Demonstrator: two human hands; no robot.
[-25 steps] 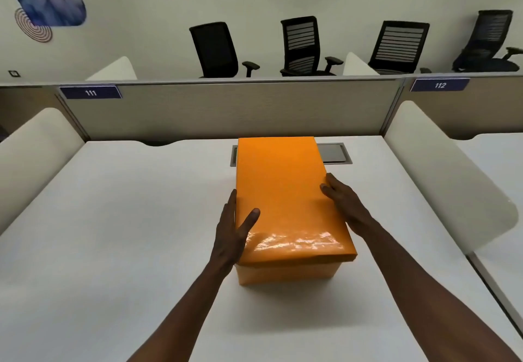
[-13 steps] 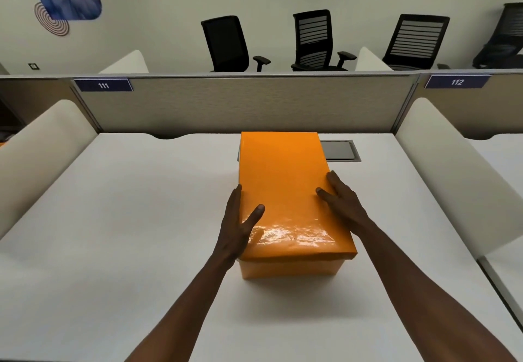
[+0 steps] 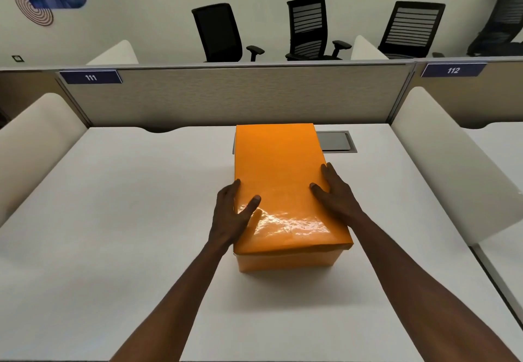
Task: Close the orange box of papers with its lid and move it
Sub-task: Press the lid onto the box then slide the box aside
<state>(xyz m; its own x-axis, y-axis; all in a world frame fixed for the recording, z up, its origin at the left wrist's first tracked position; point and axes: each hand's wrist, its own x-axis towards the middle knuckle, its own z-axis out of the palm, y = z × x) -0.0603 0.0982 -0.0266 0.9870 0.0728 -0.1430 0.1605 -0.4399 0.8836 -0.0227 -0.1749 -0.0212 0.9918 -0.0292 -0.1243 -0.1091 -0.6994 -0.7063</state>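
Observation:
The orange box stands on the white desk, with its glossy orange lid sitting on top and covering it; no papers show. My left hand clasps the lid's left edge, thumb lying on top. My right hand clasps the right edge, thumb on top and fingers down the side. Both hands hold the near half of the box.
A grey cable hatch is set into the desk just behind the box on the right. A fabric partition closes the far side. Cream side dividers flank the desk. Several black office chairs stand beyond the partition.
The view has shifted a little. Both hands stay on the box's sides, the right one slightly farther along its edge. The box sits in much the same place.

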